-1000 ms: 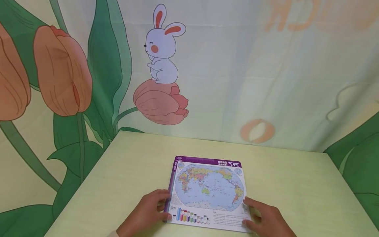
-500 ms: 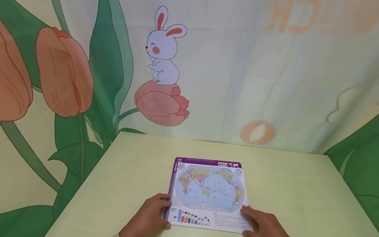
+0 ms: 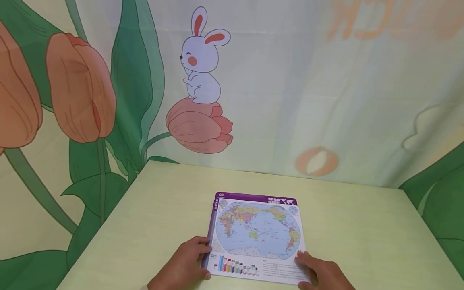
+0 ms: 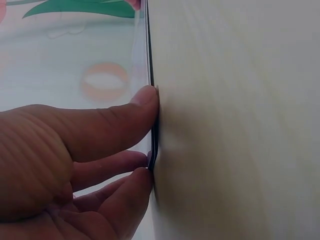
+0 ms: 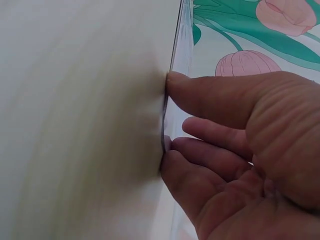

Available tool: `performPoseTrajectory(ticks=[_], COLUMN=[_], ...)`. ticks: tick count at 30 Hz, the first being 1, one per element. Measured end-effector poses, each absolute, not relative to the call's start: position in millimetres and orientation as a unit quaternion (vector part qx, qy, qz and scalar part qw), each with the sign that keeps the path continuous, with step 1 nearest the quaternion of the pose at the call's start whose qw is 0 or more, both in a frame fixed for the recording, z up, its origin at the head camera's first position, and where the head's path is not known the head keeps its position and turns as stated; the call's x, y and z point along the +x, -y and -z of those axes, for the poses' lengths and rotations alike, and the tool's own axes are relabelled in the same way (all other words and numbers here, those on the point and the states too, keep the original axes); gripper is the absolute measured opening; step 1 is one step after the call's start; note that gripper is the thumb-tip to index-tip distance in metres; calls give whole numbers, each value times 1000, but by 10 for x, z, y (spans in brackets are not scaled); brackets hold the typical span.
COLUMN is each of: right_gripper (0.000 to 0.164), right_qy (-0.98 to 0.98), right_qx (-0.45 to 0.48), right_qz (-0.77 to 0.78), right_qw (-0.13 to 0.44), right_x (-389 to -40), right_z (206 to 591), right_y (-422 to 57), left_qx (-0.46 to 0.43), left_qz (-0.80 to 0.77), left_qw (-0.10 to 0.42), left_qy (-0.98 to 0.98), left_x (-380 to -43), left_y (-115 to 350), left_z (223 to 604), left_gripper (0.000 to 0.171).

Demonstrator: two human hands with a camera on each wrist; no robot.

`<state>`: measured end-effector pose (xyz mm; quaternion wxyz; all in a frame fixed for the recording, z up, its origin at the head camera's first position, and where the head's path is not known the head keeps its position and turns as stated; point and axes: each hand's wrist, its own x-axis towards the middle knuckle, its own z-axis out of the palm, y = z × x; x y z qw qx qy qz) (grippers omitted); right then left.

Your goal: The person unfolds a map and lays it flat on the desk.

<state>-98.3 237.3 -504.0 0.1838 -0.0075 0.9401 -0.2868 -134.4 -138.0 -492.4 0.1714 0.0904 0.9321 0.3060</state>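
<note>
A thin world map board (image 3: 259, 237) with a purple top border lies flat on the table, its near edge toward me. My left hand (image 3: 183, 262) rests at its left edge, thumb near the lower corner and the other fingertips farther up. At the lower right edge is my right hand (image 3: 324, 274), partly cut off by the frame. The left wrist view shows the left thumb (image 4: 115, 122) and fingertips touching the dark, thin edge. Likewise, the right thumb (image 5: 210, 95) and fingertips touch the opposite edge in the right wrist view. Both hands' fingers are loosely bent.
The pale yellow-green table (image 3: 174, 201) extends around the board on both sides and behind it. A curtain (image 3: 275, 88) printed with a rabbit, tulips and leaves hangs along the table's back edge.
Both hands have slid slightly toward me along the board's edges, and the right fingertips now sit lower on its side. The board lies in nearly the same place.
</note>
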Motion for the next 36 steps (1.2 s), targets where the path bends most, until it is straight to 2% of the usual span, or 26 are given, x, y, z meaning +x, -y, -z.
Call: performPoseTrajectory(ticks=[18, 24, 29, 36], right_gripper=[67, 67, 66, 64], right_qy=[-937, -949, -956, -965], right_qx=[-1, -29, -36, -26], right_qz=[293, 276, 265, 249], right_qw=[189, 152, 121, 76], right_x=[-971, -945, -876, -787], right_z=[5015, 5000, 4989, 4982], right_y=[-2339, -2368, -2354, -2331], left_qx=[80, 95, 140, 223], left_qz=[-314, -317, -321, -323], left_qw=[197, 205, 202, 168], left_qy=[-925, -921, -915, -904], left_x=[-1399, -1435, -1477, -1498], left_y=[1389, 1425, 1487, 1576], left_z=[4968, 4982, 5012, 5062], left_gripper=[60, 59, 57, 54])
